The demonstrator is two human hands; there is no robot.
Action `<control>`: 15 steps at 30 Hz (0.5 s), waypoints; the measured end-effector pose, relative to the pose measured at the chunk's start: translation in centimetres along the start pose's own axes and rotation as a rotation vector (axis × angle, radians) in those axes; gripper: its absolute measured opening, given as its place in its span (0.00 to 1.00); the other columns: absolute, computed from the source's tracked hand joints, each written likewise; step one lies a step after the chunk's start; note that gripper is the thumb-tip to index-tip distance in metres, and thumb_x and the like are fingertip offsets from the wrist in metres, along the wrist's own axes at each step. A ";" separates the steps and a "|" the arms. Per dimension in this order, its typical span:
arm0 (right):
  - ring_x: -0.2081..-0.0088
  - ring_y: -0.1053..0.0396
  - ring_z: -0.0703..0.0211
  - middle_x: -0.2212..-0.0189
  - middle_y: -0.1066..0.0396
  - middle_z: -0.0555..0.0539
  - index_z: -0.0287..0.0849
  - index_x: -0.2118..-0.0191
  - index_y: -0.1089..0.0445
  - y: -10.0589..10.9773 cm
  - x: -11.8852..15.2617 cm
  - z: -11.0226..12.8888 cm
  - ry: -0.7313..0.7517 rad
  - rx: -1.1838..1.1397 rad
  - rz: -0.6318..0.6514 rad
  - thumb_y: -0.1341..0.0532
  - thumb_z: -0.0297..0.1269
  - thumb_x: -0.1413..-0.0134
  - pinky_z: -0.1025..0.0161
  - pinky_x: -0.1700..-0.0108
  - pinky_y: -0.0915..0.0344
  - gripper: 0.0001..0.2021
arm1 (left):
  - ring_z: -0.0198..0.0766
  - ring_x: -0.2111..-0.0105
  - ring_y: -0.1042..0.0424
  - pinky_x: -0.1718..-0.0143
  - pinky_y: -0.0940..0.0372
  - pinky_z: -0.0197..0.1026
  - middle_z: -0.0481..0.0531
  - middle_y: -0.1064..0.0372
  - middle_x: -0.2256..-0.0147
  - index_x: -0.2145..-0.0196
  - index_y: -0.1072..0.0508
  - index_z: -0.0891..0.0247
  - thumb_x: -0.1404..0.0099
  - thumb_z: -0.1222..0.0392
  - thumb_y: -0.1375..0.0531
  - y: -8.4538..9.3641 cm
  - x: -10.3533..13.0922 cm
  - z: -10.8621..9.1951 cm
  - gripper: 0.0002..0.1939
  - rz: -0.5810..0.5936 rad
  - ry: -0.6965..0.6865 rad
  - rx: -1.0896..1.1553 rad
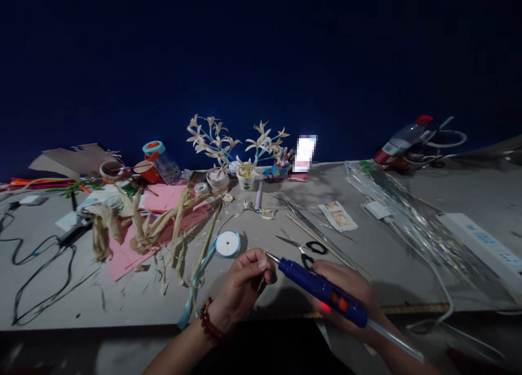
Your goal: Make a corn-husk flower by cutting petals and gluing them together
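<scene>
My right hand [355,283] is wrapped round a blue hot glue gun [312,285] with a red switch and a clear glue stick poking out behind. The gun's metal tip meets a small pale strip of corn husk [265,253], pinched between the fingertips of my left hand [247,274]. Just beyond my left hand lies a roll of light blue ribbon [227,244], its tail trailing towards the table edge. Black-handled scissors [304,249] lie beyond the gun. Two husk flower stems [212,141] stand in small pots at the back.
Dried corn husks [142,233] spread over pink paper [116,255] on the left, near black cables [24,288]. Thin wires [411,217] and a white power strip [481,241] lie right. A tilted bottle [402,141] and a bright phone screen [305,153] are at the back.
</scene>
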State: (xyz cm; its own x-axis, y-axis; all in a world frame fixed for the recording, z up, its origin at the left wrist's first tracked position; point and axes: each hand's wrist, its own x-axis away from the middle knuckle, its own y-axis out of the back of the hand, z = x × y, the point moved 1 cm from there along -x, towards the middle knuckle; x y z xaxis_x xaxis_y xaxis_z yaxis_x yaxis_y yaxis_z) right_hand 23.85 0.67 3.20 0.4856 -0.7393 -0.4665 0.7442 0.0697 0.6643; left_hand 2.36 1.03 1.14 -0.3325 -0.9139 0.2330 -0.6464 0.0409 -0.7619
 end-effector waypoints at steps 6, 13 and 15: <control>0.76 0.35 0.58 0.76 0.35 0.50 0.46 0.68 0.37 0.1 0.1 -0.3 -0.032 0.029 0.009 0.46 0.50 0.34 0.63 0.74 0.40 0.15 | 0.33 0.75 0.39 0.68 0.46 0.38 0.49 0.33 0.79 0.76 0.28 0.67 0.44 0.60 0.29 0.2 0.0 0.1 0.13 0.031 -0.005 0.017; 0.63 0.24 0.50 0.64 0.24 0.42 0.42 0.57 0.32 1.3 1.9 -3.8 -0.132 0.290 -0.031 0.42 0.45 0.38 0.59 0.63 0.28 0.11 | 0.34 0.74 0.42 0.69 0.45 0.39 0.47 0.38 0.77 0.76 0.30 0.65 0.39 0.59 0.32 1.0 0.0 -0.2 0.13 0.059 -0.027 -0.009; 0.61 0.23 0.49 0.62 0.23 0.42 0.43 0.56 0.31 2.4 3.2 -6.1 -0.270 0.476 0.014 0.41 0.40 0.40 0.59 0.61 0.27 0.09 | 0.34 0.74 0.42 0.69 0.45 0.39 0.47 0.39 0.77 0.75 0.30 0.65 0.40 0.59 0.31 1.5 0.1 -0.3 0.13 0.048 -0.019 -0.005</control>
State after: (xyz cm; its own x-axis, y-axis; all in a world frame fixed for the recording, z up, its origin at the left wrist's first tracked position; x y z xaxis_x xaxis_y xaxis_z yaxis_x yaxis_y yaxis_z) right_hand 30.06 2.55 -0.28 0.3122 -0.8905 -0.3310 0.4182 -0.1840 0.8895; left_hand 1.15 1.17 0.19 -0.3499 -0.9184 0.1847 -0.6335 0.0867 -0.7689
